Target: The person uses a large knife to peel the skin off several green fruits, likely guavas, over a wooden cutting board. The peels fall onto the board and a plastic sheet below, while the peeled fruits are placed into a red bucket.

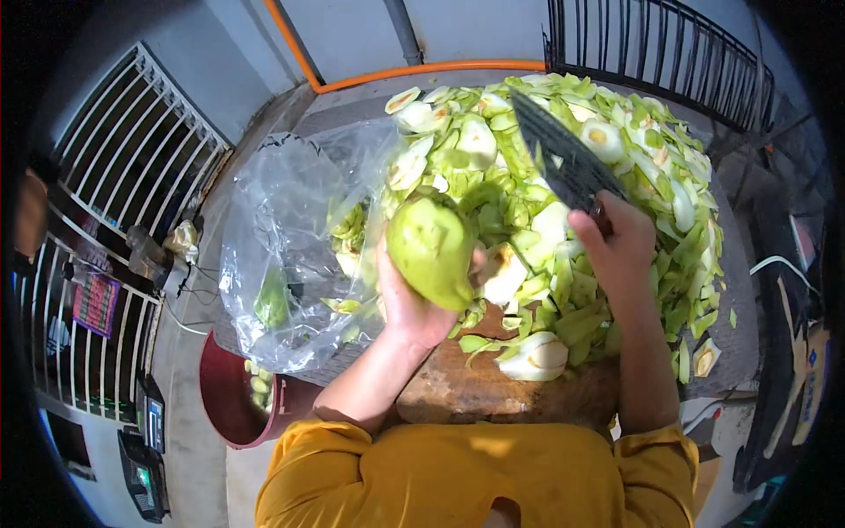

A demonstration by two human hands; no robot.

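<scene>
A whole green mango (429, 251) rests in my left hand (416, 303), its pointed end toward me. My right hand (620, 244) grips the handle of a broad dark-bladed knife (561, 152), whose blade points up and away to the left, apart from the mango. Below and beyond both hands spreads a large heap of green peelings and pale cut pieces (680, 198). Part of a wooden chopping board (475, 393) shows at the near edge, with a pale cut piece (538, 356) lying on it.
A clear plastic bag (297, 231) lies at the left of the table (736, 284), with green bits in or under it. Below its left edge stands a dark red bucket (228, 396) holding pale pieces. Behind the table run an orange pipe (436, 67) and a black metal railing (647, 53).
</scene>
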